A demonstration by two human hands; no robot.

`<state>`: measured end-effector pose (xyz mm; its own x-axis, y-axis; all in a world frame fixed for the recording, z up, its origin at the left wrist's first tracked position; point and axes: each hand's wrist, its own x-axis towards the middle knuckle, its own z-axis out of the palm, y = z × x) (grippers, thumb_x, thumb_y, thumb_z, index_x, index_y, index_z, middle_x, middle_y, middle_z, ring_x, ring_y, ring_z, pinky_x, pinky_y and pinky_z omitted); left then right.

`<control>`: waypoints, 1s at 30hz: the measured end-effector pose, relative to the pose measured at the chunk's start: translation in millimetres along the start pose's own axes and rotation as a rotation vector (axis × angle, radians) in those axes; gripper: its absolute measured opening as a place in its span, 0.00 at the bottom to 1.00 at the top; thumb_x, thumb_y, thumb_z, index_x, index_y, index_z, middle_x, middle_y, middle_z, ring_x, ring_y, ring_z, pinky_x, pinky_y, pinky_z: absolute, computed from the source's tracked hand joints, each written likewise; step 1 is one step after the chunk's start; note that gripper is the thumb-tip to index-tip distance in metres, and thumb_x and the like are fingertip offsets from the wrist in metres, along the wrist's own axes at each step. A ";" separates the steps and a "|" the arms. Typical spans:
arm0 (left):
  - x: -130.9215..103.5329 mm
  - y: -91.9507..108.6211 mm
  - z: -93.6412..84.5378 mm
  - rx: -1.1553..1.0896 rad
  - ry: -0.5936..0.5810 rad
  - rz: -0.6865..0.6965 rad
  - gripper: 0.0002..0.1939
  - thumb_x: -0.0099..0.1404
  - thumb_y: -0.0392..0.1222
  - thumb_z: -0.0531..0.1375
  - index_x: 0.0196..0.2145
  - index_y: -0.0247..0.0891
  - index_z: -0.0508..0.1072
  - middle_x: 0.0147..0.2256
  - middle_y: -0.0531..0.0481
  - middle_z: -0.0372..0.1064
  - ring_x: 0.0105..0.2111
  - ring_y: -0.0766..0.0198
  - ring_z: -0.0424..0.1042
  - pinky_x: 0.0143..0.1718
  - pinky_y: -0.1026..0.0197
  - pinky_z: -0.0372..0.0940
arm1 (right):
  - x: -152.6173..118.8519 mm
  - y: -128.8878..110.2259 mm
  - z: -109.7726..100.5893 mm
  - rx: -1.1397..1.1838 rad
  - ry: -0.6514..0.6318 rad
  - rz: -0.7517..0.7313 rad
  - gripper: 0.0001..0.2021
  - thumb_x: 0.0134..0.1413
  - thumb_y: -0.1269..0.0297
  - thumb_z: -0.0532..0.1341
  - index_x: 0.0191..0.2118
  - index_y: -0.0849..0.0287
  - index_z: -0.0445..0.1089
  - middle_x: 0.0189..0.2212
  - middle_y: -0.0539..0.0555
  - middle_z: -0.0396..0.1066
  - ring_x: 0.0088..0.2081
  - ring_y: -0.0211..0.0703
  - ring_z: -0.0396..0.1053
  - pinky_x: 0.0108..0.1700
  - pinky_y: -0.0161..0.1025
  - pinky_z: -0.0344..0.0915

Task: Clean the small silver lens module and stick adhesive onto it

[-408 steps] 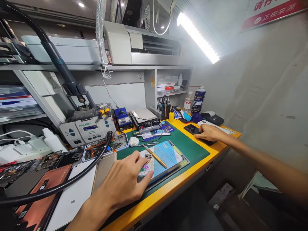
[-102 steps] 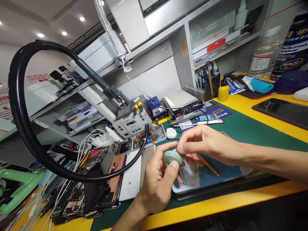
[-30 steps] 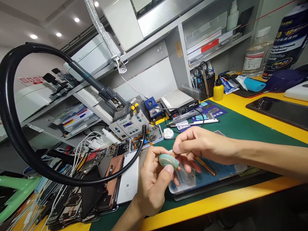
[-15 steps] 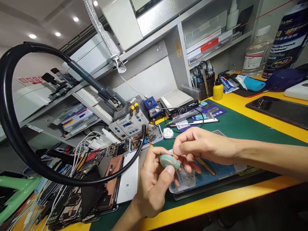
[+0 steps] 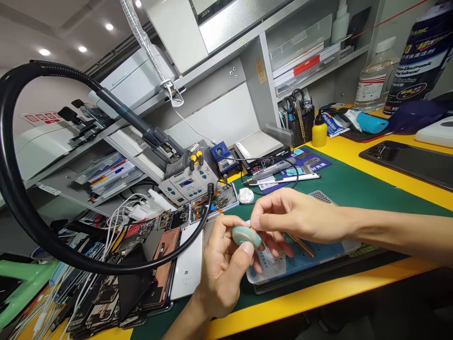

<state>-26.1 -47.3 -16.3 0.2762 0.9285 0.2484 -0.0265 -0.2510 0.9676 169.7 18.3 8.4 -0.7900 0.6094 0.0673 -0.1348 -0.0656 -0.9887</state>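
Observation:
My left hand (image 5: 226,269) grips a round, pale green spool of desoldering braid (image 5: 244,236) by its edge, thumb in front and fingers behind. Against the far side of the spool, my right hand (image 5: 293,218) has thumb and forefinger pinched together on a short copper-coloured strand, most of it hidden by the fingertips. The other right fingers curl loosely below. Under both hands lies a blue work pad (image 5: 318,259) with a clear plastic bag (image 5: 271,264). A copper-coloured slim tool (image 5: 300,244) rests on the pad, partly behind the right hand.
A black flexible hose (image 5: 106,271) loops across the left side, its end above a parts tray (image 5: 226,200). Phones and boards are piled at left near a white phone (image 5: 187,259). A soldering station (image 5: 186,184), yellow bottle (image 5: 319,131) and black phone (image 5: 406,163) stand farther back.
Both hands and the spool shift slightly left, about as much as the whole view does. Less of the copper strand shows between the right fingertips and the spool.

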 end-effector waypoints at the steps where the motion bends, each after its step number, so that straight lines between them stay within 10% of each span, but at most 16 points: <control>1: 0.2 -0.1 0.0 0.002 0.005 0.005 0.08 0.69 0.41 0.58 0.46 0.40 0.65 0.32 0.52 0.68 0.26 0.66 0.70 0.27 0.63 0.71 | 0.6 1.4 0.0 0.008 0.004 -0.013 0.09 0.59 0.62 0.62 0.33 0.62 0.70 0.19 0.49 0.71 0.22 0.37 0.71 0.21 0.30 0.65; 30: 0.8 -0.2 0.5 -0.018 0.018 0.044 0.08 0.69 0.41 0.59 0.45 0.40 0.66 0.31 0.54 0.67 0.26 0.69 0.67 0.26 0.67 0.68 | -1.3 0.3 2.7 0.043 0.061 -0.047 0.06 0.57 0.68 0.63 0.31 0.64 0.73 0.19 0.49 0.72 0.22 0.39 0.73 0.23 0.31 0.68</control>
<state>-25.4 -46.7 -16.3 0.2569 0.9215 0.2913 -0.0552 -0.2869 0.9564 169.1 15.3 8.4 -0.7444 0.6596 0.1037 -0.1973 -0.0689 -0.9779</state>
